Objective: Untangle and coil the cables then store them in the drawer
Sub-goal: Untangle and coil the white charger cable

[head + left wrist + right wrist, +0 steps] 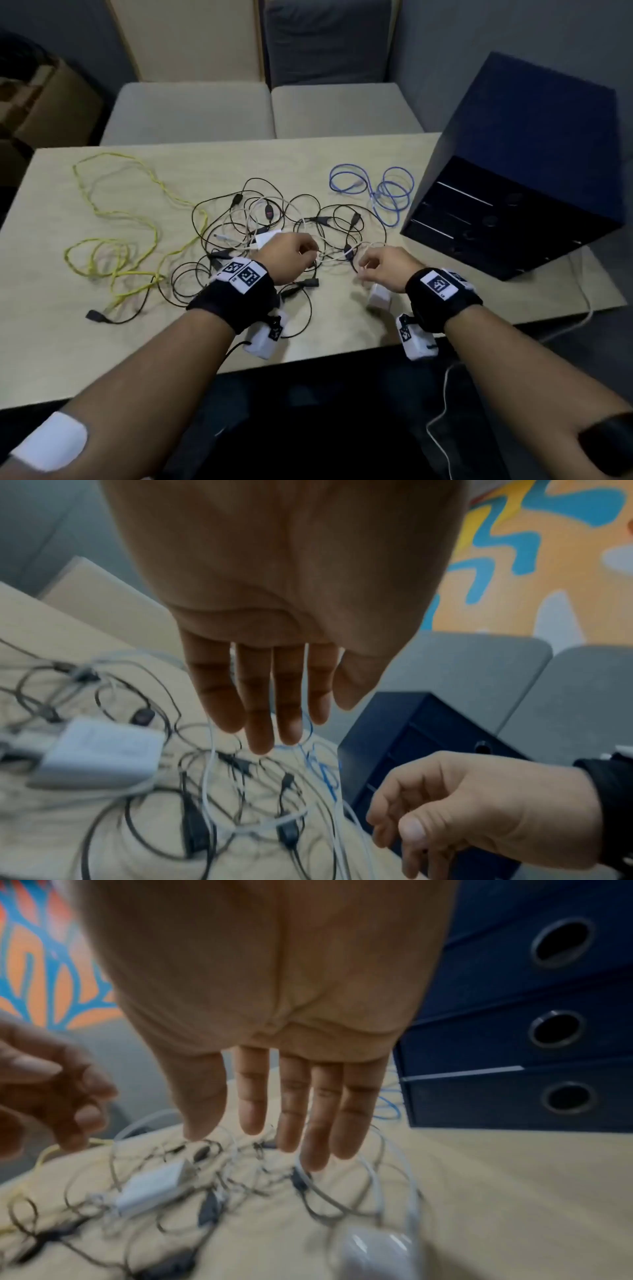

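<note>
Both hands hover over the cable tangle, fingers apart.

Head view: the left hand [291, 255] and right hand [385, 269] sit over the tangle of thin black and white cables [269, 214] at mid-table [205, 342], fingers loosely bent at a white strand; whether they touch it cannot be resolved. Only this view shows the loose yellow cable [102, 255] to the left and the blue cable loops [380, 192] just beside the dark blue drawer unit [531, 137]. The wrist views show each hand's fingers [260, 718] extended and relaxed, clamped on nothing. Only the right wrist view shows the closed drawer fronts with round finger holes [556, 1027]. A white rectangular adapter block [154, 1185] lies among the cables.
</note>
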